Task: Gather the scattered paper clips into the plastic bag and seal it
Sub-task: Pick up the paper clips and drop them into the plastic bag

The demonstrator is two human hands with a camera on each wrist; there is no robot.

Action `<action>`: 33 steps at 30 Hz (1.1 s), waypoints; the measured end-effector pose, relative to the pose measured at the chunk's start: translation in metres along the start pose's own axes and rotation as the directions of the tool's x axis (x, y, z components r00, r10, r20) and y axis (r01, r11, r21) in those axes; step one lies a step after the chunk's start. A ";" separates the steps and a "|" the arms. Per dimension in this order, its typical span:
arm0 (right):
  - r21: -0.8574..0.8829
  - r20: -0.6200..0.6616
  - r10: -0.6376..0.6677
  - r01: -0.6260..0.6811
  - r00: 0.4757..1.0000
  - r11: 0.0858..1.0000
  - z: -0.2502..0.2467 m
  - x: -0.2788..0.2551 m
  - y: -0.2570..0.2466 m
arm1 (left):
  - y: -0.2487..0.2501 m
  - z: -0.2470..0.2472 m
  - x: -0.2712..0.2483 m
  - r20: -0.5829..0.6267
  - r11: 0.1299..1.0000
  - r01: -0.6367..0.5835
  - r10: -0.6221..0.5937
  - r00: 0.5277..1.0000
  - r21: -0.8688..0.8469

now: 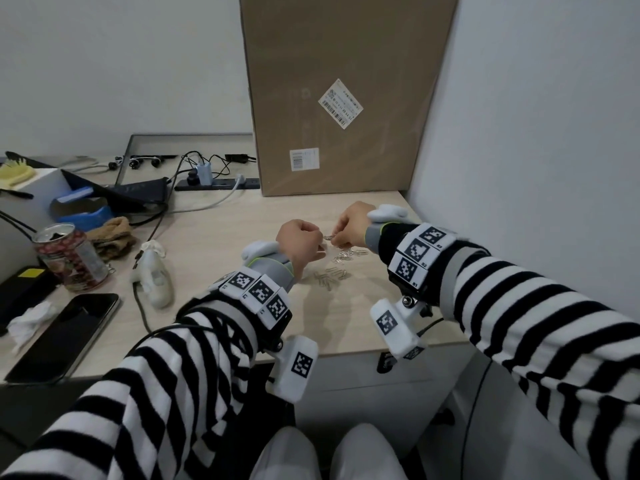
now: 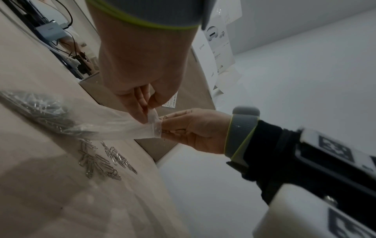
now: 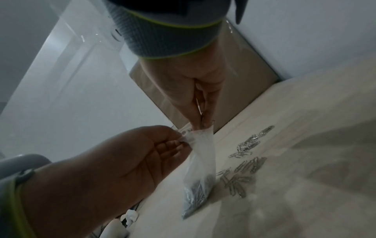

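Left hand (image 2: 132, 90) pinches the limp, slippery plastic bag (image 2: 105, 124) by its mouth while right hand (image 2: 195, 130) grips light paper clips (image 2: 164, 118) at it

From your head view the plastic bag (image 3: 200, 162) is hidden behind your left hand (image 1: 300, 241), and its mouth sits buried between both sets of fingers. Your right hand (image 1: 351, 225) covers most of the clips it pinches, so no count there. The label (image 1: 341, 102) on the cardboard box (image 1: 346, 46) is too small to read, and the box's top is cut off by the edge.
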State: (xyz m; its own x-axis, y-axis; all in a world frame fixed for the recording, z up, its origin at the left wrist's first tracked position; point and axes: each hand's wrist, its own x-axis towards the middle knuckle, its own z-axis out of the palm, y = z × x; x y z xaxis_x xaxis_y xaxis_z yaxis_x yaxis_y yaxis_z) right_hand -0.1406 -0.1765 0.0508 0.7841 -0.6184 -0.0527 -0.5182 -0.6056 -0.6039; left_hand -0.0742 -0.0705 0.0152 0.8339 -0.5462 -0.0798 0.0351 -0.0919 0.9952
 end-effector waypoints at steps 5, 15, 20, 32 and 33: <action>-0.111 0.017 -0.040 0.041 0.999 0.993 0.000 0.015 -0.022 | 0.004 -0.003 0.004 0.018 1.000 0.014 -0.015 1.000 0.017; -0.026 -0.074 -0.196 0.195 0.978 0.980 -0.007 0.031 -0.007 | 0.009 -0.011 0.026 -0.050 1.000 -0.020 0.019 0.999 -0.015; -0.214 0.063 -0.004 0.017 0.998 0.977 -0.001 0.044 0.041 | 0.002 -0.012 0.037 -0.141 0.998 -0.057 0.054 0.989 -0.015; -0.379 0.403 0.065 0.102 0.913 0.920 0.035 0.040 0.055 | -0.002 -0.019 0.057 -0.179 0.994 -0.111 0.111 0.978 0.010; -0.360 0.419 0.037 0.128 0.907 0.924 0.036 0.040 0.055 | 0.000 -0.020 0.059 -0.189 0.993 -0.122 0.120 0.975 0.003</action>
State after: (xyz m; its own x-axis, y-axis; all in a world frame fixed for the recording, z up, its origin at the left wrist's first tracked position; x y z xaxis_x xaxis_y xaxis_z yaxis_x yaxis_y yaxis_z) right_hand -0.1247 -0.2163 -0.0134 0.8352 -0.3739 -0.4033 -0.5013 -0.8193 -0.2785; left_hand -0.0137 -0.0857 0.0116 0.9211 -0.3858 0.0527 -0.0685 -0.0272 0.9973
